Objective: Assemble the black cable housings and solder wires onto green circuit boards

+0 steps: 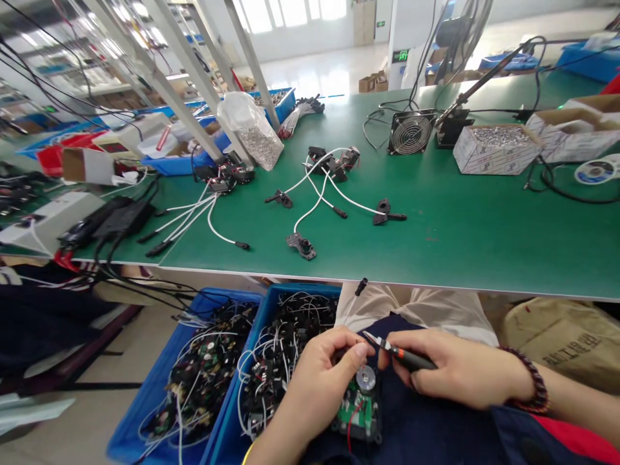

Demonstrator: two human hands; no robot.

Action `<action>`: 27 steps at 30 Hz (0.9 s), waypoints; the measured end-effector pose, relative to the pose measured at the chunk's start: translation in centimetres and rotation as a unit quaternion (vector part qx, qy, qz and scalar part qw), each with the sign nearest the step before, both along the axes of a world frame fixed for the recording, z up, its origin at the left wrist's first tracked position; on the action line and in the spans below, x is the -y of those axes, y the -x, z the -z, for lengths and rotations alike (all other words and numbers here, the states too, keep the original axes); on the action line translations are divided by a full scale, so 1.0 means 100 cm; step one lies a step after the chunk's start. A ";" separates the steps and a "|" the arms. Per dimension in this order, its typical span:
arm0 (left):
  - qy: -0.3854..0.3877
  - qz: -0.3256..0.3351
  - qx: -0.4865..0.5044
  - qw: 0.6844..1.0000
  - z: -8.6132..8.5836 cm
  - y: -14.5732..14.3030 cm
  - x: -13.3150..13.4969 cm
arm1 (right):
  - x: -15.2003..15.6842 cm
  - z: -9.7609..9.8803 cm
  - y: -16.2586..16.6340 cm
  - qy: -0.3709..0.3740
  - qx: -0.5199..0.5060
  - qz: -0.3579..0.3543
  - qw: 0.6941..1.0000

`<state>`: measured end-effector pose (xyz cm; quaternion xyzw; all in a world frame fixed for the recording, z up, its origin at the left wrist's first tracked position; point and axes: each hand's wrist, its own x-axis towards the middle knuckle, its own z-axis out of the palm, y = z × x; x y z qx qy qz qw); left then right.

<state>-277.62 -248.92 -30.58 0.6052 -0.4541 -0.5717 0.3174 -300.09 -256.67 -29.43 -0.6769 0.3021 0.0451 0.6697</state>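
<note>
Head view: left hand pinching a circuit-board unit over the lap, exact grip point hidden. Right hand closed round black-handled pliers, tips near left fingertips. Unit seems unfinished. Cabled assemblies on table, more in blue bins; which are done, can't tell.

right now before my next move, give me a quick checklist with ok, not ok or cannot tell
1. Right hand closed around the black-handled metal tool with an orange band: ok.
2. Tool tip clear of the left hand: not ok, it looks very close to those fingertips.
3. Left hand's grip beside the green circuit board in a black housing: cannot tell, fingers hide it.
4. Thin red wire attached at both ends: cannot tell.
5. Black cylindrical plug on a white cable in sight: ok.
</note>
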 end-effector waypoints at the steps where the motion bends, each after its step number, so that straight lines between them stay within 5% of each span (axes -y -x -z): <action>1: 0.005 0.007 0.007 1.000 -0.001 0.001 0.000 | -0.001 0.001 0.000 -0.003 0.000 -0.004 1.000; 27: -0.010 0.011 0.005 1.000 -0.004 0.007 0.001 | -0.001 0.001 0.002 0.039 -0.024 -0.023 0.999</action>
